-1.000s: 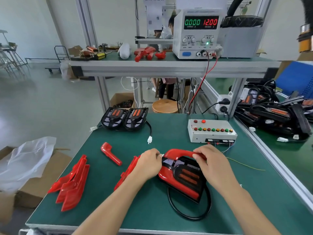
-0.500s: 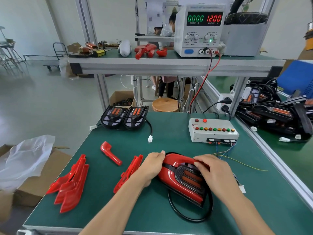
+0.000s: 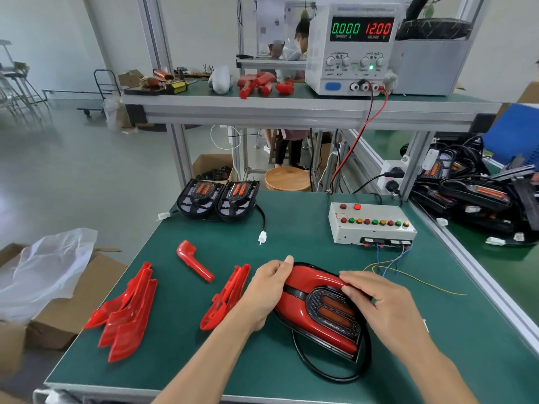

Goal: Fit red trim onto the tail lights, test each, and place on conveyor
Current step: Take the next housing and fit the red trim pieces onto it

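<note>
A black tail light (image 3: pixel 331 312) with two orange lenses lies on the green mat, and a glossy red trim (image 3: pixel 316 322) sits around it. My left hand (image 3: pixel 269 290) grips the light's left end, thumb on top of the trim. My right hand (image 3: pixel 379 298) presses down on the trim's upper right arm with curled fingers. The light's black cable (image 3: pixel 329 371) loops below it. Spare red trims lie to the left: a stack (image 3: pixel 128 313), a pair (image 3: pixel 226 297) and one short piece (image 3: pixel 194 260).
Two untrimmed tail lights (image 3: pixel 218 196) sit at the back of the mat. A white test box (image 3: pixel 372 225) with coloured buttons and loose wires stands at right. The power supply (image 3: pixel 353 51) reads 12.00 V. More tail lights (image 3: pixel 472 196) are piled on the conveyor at right. Cardboard boxes (image 3: pixel 67 290) stand left.
The red trim went from raised over the tail light to seated flat around it. Both hands stayed on the light and pushed the trim down.
</note>
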Demonstrator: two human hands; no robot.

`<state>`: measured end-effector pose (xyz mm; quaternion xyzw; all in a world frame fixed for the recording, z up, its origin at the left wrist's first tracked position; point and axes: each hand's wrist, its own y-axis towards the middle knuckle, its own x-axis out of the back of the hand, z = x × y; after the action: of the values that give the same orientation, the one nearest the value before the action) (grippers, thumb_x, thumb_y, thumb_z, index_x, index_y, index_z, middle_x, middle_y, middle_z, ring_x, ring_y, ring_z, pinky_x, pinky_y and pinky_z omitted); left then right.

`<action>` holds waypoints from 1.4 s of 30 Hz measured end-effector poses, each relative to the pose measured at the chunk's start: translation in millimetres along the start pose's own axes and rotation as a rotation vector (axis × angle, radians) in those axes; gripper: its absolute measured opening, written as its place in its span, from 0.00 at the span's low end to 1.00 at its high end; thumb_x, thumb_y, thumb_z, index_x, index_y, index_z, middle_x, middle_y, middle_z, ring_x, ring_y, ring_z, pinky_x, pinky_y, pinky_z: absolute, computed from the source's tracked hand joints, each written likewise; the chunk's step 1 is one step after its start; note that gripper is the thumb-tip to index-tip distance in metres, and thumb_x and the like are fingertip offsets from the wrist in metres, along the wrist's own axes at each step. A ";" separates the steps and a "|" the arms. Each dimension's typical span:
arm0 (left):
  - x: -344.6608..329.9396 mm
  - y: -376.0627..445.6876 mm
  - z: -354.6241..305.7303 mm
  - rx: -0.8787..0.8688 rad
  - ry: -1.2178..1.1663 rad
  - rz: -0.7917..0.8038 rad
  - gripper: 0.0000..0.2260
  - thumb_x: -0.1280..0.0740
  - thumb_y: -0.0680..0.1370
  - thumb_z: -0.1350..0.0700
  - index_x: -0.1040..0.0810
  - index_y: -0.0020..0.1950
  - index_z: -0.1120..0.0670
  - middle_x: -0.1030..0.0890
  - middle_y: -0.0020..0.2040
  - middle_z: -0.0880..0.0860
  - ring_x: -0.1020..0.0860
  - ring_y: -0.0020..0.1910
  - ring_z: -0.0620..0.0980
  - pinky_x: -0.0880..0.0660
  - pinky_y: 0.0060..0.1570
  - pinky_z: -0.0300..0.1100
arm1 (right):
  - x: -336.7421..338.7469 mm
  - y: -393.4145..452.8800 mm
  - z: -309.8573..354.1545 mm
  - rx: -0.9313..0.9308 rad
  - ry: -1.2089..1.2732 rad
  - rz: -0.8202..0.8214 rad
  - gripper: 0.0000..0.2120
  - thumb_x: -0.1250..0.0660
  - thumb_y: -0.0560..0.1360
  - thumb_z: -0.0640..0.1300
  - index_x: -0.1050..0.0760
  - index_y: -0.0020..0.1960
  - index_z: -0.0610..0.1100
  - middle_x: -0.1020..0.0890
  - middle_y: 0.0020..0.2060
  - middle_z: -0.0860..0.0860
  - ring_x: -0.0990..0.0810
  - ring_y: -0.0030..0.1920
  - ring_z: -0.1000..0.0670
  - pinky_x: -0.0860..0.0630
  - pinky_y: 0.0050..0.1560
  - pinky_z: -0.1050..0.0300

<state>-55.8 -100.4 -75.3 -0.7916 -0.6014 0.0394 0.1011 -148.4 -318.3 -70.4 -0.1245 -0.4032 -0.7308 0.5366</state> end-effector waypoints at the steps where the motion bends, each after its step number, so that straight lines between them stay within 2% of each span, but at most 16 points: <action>1: 0.3 -0.2 1.3 -0.007 -0.009 0.003 0.20 0.37 0.83 0.40 0.19 0.51 0.57 0.15 0.46 0.54 0.18 0.45 0.49 0.21 0.55 0.48 | -0.1 -0.2 0.6 0.005 -0.003 0.004 0.12 0.30 0.75 0.48 0.14 0.56 0.50 0.17 0.54 0.66 0.21 0.58 0.67 0.31 0.62 0.75; 5: -2.0 -3.9 2.2 -0.076 0.039 -0.046 0.19 0.37 0.82 0.40 0.22 0.42 0.53 0.22 0.35 0.46 0.25 0.36 0.44 0.26 0.41 0.41 | 1.5 -0.9 2.0 0.016 -0.023 0.023 0.13 0.31 0.75 0.50 0.15 0.58 0.51 0.18 0.56 0.66 0.22 0.58 0.67 0.30 0.63 0.72; 10: -1.8 -8.3 1.0 -0.045 -0.067 -0.012 0.17 0.36 0.83 0.42 0.23 0.43 0.54 0.23 0.38 0.52 0.25 0.38 0.50 0.26 0.44 0.47 | 4.2 -5.0 4.4 0.070 -0.082 0.047 0.15 0.33 0.76 0.54 0.15 0.58 0.51 0.18 0.58 0.65 0.21 0.60 0.66 0.26 0.63 0.65; 14: -0.6 -9.3 1.9 -0.068 -0.057 -0.002 0.16 0.35 0.83 0.43 0.23 0.41 0.53 0.22 0.35 0.47 0.25 0.36 0.47 0.26 0.42 0.43 | 5.0 -4.9 6.7 0.075 -0.103 0.032 0.14 0.32 0.75 0.52 0.14 0.57 0.51 0.17 0.58 0.63 0.20 0.58 0.64 0.25 0.63 0.62; 17: -0.7 -9.7 1.6 -0.091 -0.024 -0.011 0.16 0.34 0.82 0.43 0.24 0.39 0.51 0.22 0.31 0.43 0.26 0.32 0.43 0.27 0.37 0.39 | 3.2 -5.2 7.4 0.059 -0.087 0.021 0.14 0.32 0.75 0.52 0.15 0.58 0.51 0.17 0.57 0.64 0.20 0.59 0.65 0.26 0.64 0.65; 19: -1.9 -10.2 1.4 -0.100 -0.017 -0.030 0.16 0.34 0.82 0.43 0.23 0.39 0.51 0.21 0.31 0.43 0.24 0.31 0.42 0.27 0.35 0.38 | 2.7 -5.2 7.7 0.030 -0.045 0.009 0.14 0.32 0.75 0.52 0.15 0.58 0.51 0.19 0.57 0.66 0.22 0.60 0.67 0.28 0.65 0.69; 22: -3.0 -10.8 2.5 -0.096 -0.025 -0.061 0.16 0.33 0.81 0.41 0.22 0.40 0.52 0.20 0.33 0.45 0.23 0.32 0.43 0.25 0.35 0.38 | 0.9 -4.9 9.6 0.015 -0.031 0.004 0.14 0.31 0.74 0.50 0.15 0.58 0.51 0.18 0.57 0.66 0.22 0.59 0.67 0.29 0.65 0.69; 25: -3.3 -12.9 2.2 -0.105 -0.035 -0.073 0.19 0.32 0.75 0.35 0.20 0.40 0.51 0.18 0.35 0.47 0.21 0.34 0.45 0.23 0.36 0.41 | -2.5 -6.7 10.1 -0.019 0.004 -0.030 0.12 0.28 0.74 0.47 0.15 0.57 0.50 0.18 0.56 0.66 0.22 0.59 0.69 0.31 0.63 0.74; 27: -4.8 -13.8 0.8 -0.103 -0.034 -0.087 0.22 0.32 0.70 0.30 0.20 0.38 0.49 0.17 0.36 0.48 0.20 0.36 0.46 0.21 0.40 0.47 | -4.9 -8.0 8.1 -0.069 0.048 -0.054 0.11 0.25 0.74 0.42 0.14 0.56 0.51 0.18 0.55 0.67 0.22 0.58 0.69 0.33 0.60 0.78; 29: -6.4 -15.3 -0.3 -0.095 -0.051 -0.075 0.23 0.34 0.70 0.28 0.21 0.37 0.48 0.19 0.36 0.49 0.22 0.37 0.47 0.22 0.43 0.50 | -6.1 -9.1 7.0 -0.096 0.072 -0.065 0.12 0.24 0.74 0.40 0.14 0.54 0.53 0.18 0.53 0.68 0.22 0.57 0.69 0.33 0.59 0.78; 31: -5.4 -16.5 -0.4 -0.052 -0.156 -0.008 0.24 0.34 0.76 0.32 0.20 0.41 0.53 0.19 0.39 0.52 0.20 0.40 0.50 0.22 0.48 0.50 | -6.2 -9.3 6.9 -0.089 0.079 -0.066 0.12 0.24 0.74 0.40 0.14 0.54 0.53 0.17 0.53 0.68 0.21 0.56 0.68 0.32 0.59 0.78; 35: 2.1 -20.9 -1.2 0.027 -0.242 0.108 0.12 0.28 0.78 0.45 0.18 0.51 0.53 0.15 0.50 0.57 0.17 0.45 0.52 0.18 0.49 0.49 | -5.9 -8.7 5.0 -0.086 0.096 -0.048 0.13 0.25 0.74 0.40 0.14 0.54 0.55 0.19 0.55 0.71 0.21 0.57 0.67 0.31 0.59 0.77; 38: 1.7 -23.8 -1.3 0.016 -0.279 0.091 0.19 0.26 0.73 0.46 0.19 0.58 0.57 0.15 0.55 0.59 0.16 0.48 0.53 0.17 0.54 0.52 | -7.1 -9.2 3.4 -0.091 0.113 -0.044 0.14 0.25 0.73 0.41 0.15 0.54 0.58 0.18 0.54 0.71 0.20 0.57 0.67 0.30 0.60 0.75; 42: 1.1 -26.4 -0.2 -0.022 -0.260 0.060 0.21 0.25 0.71 0.46 0.19 0.58 0.57 0.14 0.52 0.57 0.15 0.49 0.55 0.17 0.53 0.51 | -8.2 -8.8 3.2 -0.110 0.144 -0.056 0.13 0.25 0.73 0.44 0.16 0.54 0.60 0.18 0.54 0.70 0.20 0.57 0.65 0.29 0.61 0.74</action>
<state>-80.4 -92.6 -69.5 -0.7984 -0.5860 0.1380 0.0123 -153.8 -309.5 -77.4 -0.0895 -0.3264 -0.7736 0.5357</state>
